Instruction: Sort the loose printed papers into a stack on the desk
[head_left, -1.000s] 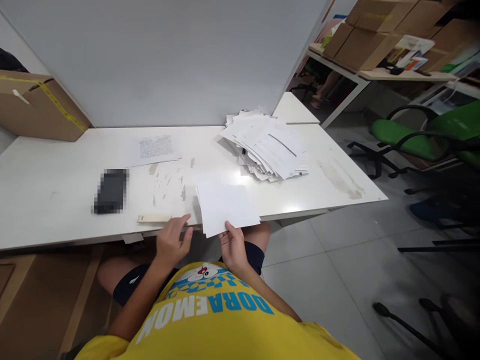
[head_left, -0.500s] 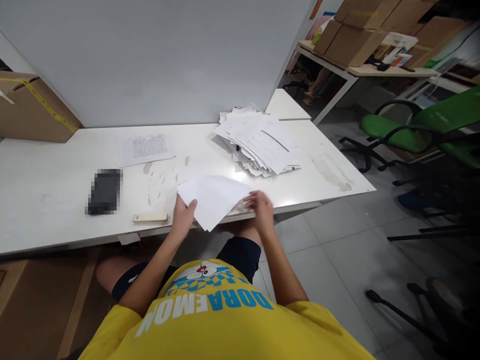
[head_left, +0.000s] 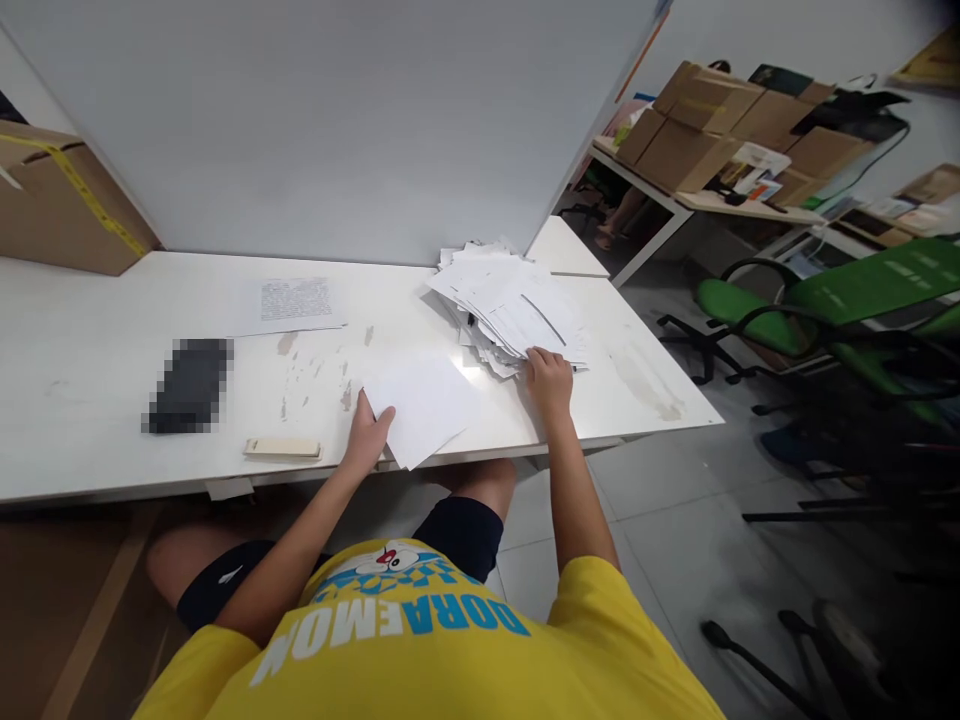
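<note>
My left hand (head_left: 369, 437) grips some white paper sheets (head_left: 424, 408) by their left edge, thumb on top, at the front of the white table (head_left: 105, 330). The sheets lie low over the tabletop, their near corner jutting past its edge. To the right, my right hand (head_left: 551, 382) is at the near edge of a messy stack of papers (head_left: 504, 300), its fingers curled onto the sheets there. The thumb is mostly hidden. Several sheets in the stack stick out at odd angles.
A printed page (head_left: 295, 303) lies at the back left. Nearer are a dark pixelated object (head_left: 191, 385) and a slim cream-coloured object (head_left: 283, 449) by the front edge. A cardboard box (head_left: 67, 205) and a grey partition (head_left: 337, 130) border the table. Green chairs (head_left: 750, 305) stand at right.
My right hand has left the right side of the held sheets and moved up and right to the stack. The sheets in my left hand have flattened down towards the table.
</note>
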